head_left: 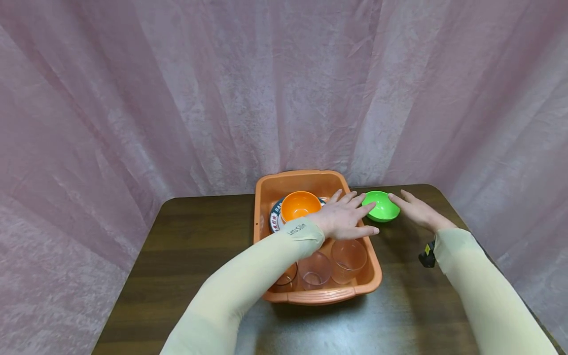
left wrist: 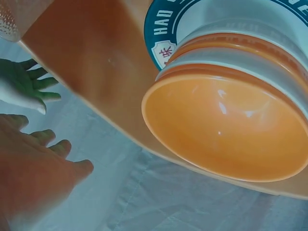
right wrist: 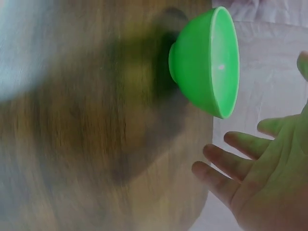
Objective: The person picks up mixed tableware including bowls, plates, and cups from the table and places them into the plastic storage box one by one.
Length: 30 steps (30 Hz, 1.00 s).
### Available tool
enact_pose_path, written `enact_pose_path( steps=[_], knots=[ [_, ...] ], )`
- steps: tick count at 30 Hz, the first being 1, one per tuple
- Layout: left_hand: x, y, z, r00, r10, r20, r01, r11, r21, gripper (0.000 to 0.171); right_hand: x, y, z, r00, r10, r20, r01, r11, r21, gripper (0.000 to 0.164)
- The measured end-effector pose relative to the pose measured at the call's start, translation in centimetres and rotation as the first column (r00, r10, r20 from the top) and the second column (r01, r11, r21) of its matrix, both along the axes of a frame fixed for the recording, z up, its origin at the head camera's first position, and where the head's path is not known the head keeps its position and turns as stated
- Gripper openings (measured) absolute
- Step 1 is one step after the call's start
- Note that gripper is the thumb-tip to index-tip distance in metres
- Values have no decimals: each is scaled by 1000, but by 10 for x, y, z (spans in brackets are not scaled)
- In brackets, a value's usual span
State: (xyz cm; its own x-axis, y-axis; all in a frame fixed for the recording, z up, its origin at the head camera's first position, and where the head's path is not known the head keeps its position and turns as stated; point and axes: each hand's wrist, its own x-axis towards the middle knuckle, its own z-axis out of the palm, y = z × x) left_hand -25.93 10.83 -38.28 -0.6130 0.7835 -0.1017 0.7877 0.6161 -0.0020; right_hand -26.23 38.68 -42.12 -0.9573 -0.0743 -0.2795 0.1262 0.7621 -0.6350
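Note:
A bright green bowl (head_left: 381,207) sits upright on the wooden table, just right of the orange plastic tub (head_left: 259,217). My left hand (head_left: 343,217) hovers over the tub's right side, its fingers spread toward the bowl and holding nothing. On the bowl's other side is my right hand (head_left: 417,211), also with extended fingers and an unfilled palm. The right wrist view shows a gap between the fingers (right wrist: 226,161) and the green bowl (right wrist: 204,62). Inside the tub, an orange bowl (left wrist: 226,125) tops a stack of orange and white bowls on a plate with a dark green lettered rim (left wrist: 161,29).
Several clear glasses (head_left: 349,261) stand along the tub's near end. A small black object with a yellow mark (head_left: 427,254) shows at the right wrist. Pink curtains (head_left: 266,98) hang behind the dark wooden table (head_left: 199,236) and on both sides.

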Motion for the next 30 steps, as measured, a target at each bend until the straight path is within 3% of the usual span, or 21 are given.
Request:
enact_pose_path(
  steps=[5,8,13,16,25,30],
  knots=[
    [-1,0,-1,1000,-6,-5,6,1000,9,77,-3,3,-5,997,-72,11,73,990,-118,103],
    [-1,0,-2,1000,-6,-7,6,1000,8,77,-5,3,-9,991,-124,51,132,967,-218,99],
    [-1,0,-3,1000,-9,-9,10,1000,10,77,-7,-1,-15,966,-191,174,248,874,-418,86],
    [-1,-1,-3,1000,-12,-7,12,1000,17,78,-8,-4,-20,955,-215,205,290,824,-487,81],
    [1,1,-4,1000,-16,0,16,1000,21,78,-6,-3,-27,957,-224,182,288,800,-527,63],
    [2,4,-5,1000,-16,4,16,1000,11,78,-5,-5,-30,949,-238,208,314,789,-529,63]
  ],
)
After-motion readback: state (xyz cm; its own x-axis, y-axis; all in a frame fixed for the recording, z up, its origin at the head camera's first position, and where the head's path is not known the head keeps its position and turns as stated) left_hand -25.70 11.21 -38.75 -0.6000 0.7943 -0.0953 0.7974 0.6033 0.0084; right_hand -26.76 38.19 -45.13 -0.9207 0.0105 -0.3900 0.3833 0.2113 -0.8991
